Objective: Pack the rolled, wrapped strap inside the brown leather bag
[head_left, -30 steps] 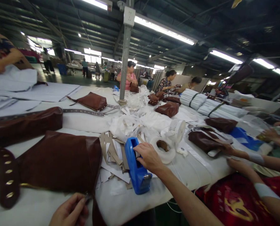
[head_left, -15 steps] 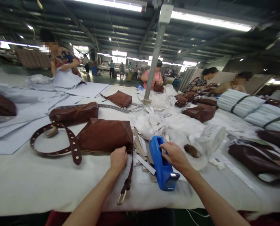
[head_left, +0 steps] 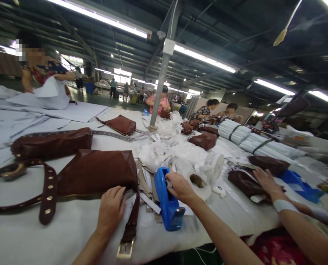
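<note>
A brown leather bag [head_left: 97, 171] lies on the white table [head_left: 28, 235] in front of me, its studded strap [head_left: 46, 195] looping to the left and a buckled strap end [head_left: 127, 243] hanging toward the near edge. My left hand [head_left: 110, 209] rests on the bag's lower right corner, fingers curled against the leather. My right hand [head_left: 180, 186] is on top of a blue tape dispenser [head_left: 166, 200], fingers pinched at the tape roll inside it. Cardboard strips [head_left: 146, 184] lie between bag and dispenser.
More brown bags [head_left: 52, 141] lie across the table, with heaps of white paper [head_left: 169, 149], a small white fan [head_left: 212, 165] and bundled white rolls [head_left: 235, 132]. A co-worker's arm [head_left: 274, 191] reaches onto a bag at the right. Other people work farther off. A steel post [head_left: 160, 88] rises mid-table.
The view swung right and tilted down a little. My left hand shifted on the bag's corner; my right hand has stayed on the tape dispenser. A co-worker's arm has come back into view.
</note>
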The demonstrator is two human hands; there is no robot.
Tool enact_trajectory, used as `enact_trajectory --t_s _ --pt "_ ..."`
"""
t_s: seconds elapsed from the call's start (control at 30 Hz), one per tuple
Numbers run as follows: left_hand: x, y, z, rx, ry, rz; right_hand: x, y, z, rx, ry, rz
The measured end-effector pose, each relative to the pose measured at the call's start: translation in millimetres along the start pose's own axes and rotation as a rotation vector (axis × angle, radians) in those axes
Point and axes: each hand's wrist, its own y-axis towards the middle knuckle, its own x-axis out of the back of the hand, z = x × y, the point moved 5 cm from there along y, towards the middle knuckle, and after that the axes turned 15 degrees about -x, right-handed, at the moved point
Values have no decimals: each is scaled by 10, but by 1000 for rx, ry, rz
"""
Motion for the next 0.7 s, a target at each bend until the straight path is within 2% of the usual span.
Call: enact_trajectory --t_s 0.17,0.27,0.37,0.47,0.63,0.7 --pt "20 5 -21 -35 30 -35 -36 60 94 22 -93 26" --pt "12 1 -4 -43 38 -56 5 104 87 -26 -41 75" --pt "3 4 -1 -44 29 -67 153 121 83 -50 84 78" --pt "14 11 -1 -47 24 -87 309 79 71 -54 365 146" --pt "58 9 50 -53 -33 -161 451 -188 -9 -212 1150 382" --pt "110 44 32 -19 -119 -198 481 -347 -1 -243 1294 419"
